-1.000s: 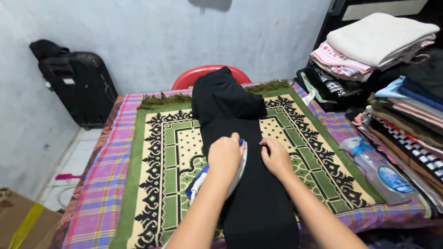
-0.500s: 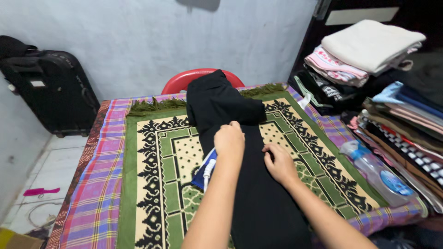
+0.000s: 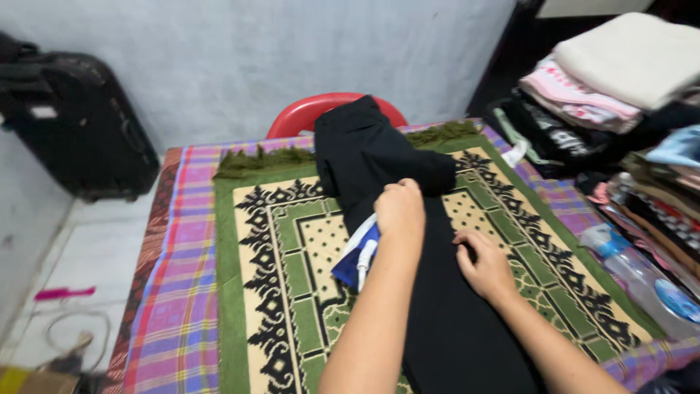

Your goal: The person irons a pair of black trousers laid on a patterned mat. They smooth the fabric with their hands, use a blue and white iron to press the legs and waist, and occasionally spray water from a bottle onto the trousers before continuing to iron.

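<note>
The left hand (image 3: pixel 399 208) is closed around the handle of a blue-and-white iron (image 3: pixel 359 257), which sits on the left edge of a black garment (image 3: pixel 379 157); the handle itself is hidden under the hand. The right hand (image 3: pixel 485 264) lies flat and holds nothing, fingers spread narrowly on the cloth just beside the iron. The garment runs lengthwise down the middle of a green patterned mat (image 3: pixel 292 270) spread over a plaid cloth (image 3: pixel 171 292) on the worktop, its far end draped over a red chair back (image 3: pixel 295 117). Judged from its folds, the garment is soft, light and limp; it would likely bunch if pushed, so a flat palm near the iron suits it better than a pinch. The iron looks rigid and fairly heavy, with a hot sole, and is best taken by the handle only. A spray bottle (image 3: pixel 642 273) lies at right beside stacked clothes (image 3: pixel 620 80).
</note>
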